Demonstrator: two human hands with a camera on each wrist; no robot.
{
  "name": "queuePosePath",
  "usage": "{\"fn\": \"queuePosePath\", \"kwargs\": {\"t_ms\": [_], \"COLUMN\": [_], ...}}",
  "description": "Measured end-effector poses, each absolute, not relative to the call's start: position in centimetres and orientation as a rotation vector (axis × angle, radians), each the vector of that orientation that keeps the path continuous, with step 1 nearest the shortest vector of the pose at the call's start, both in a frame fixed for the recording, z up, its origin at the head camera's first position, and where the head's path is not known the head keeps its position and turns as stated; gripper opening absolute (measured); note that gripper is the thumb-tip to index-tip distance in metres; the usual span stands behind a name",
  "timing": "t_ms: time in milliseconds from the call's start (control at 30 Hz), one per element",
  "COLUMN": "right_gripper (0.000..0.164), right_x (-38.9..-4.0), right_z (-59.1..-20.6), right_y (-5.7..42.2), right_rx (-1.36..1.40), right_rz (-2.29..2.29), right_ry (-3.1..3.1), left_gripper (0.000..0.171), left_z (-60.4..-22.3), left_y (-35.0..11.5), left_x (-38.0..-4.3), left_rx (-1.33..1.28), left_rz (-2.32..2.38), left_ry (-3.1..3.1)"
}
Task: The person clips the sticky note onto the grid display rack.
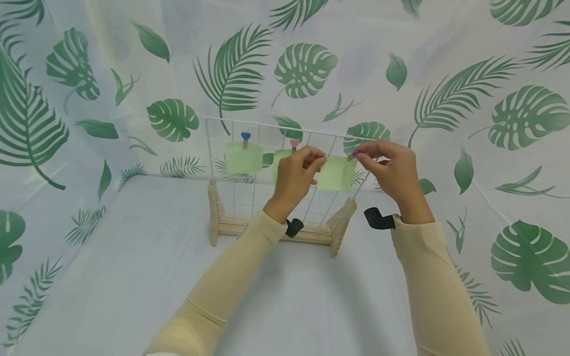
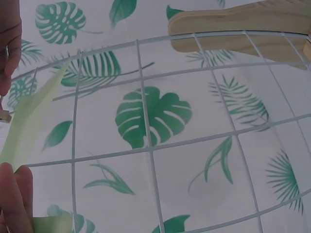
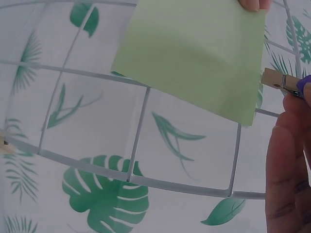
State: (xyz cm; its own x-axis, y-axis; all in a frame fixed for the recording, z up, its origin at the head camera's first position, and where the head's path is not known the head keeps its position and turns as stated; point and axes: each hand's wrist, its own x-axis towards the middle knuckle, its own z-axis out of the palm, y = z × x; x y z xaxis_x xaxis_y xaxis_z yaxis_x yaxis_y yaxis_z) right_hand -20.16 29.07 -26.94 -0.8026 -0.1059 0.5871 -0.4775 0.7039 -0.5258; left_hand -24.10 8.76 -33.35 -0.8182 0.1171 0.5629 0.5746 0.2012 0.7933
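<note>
My left hand pinches the upper left corner of a light green paper square, which it holds against the white wire grid. My right hand pinches a small wooden clothespin with a purple top, close beside the paper's edge. Two more green squares hang on the grid to the left: one under a clothespin with a blue heart, another under a clothespin with a pink heart. My left hand partly covers that second square.
The grid stands in a wooden base with two upright feet, on a table with a white cover. Behind it hangs a white cloth with green leaf prints. A black wrist mount juts out from the right cuff, near the grid's right foot.
</note>
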Motion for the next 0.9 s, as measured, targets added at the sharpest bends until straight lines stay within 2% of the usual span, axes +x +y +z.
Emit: {"fn": "queuePosePath", "kwargs": {"t_ms": [433,900], "right_gripper": [0.008,0.011], "right_x": [-21.0,-21.6], "right_z": [-27.2,-26.9], "right_y": [28.8,27.5], "right_rx": [0.435,0.429], "right_rz": [0.823,0.73], "right_ry": [-2.334,-2.435], "left_gripper": [0.012,0.013], "left_z": [-33.2,-33.2], "left_y": [9.4,10.1], "left_x": [-24.1,-24.1], "left_rx": [-0.589,-0.562], "left_rz": [-1.636,-1.529], "left_ry": [-2.088,-2.099]}}
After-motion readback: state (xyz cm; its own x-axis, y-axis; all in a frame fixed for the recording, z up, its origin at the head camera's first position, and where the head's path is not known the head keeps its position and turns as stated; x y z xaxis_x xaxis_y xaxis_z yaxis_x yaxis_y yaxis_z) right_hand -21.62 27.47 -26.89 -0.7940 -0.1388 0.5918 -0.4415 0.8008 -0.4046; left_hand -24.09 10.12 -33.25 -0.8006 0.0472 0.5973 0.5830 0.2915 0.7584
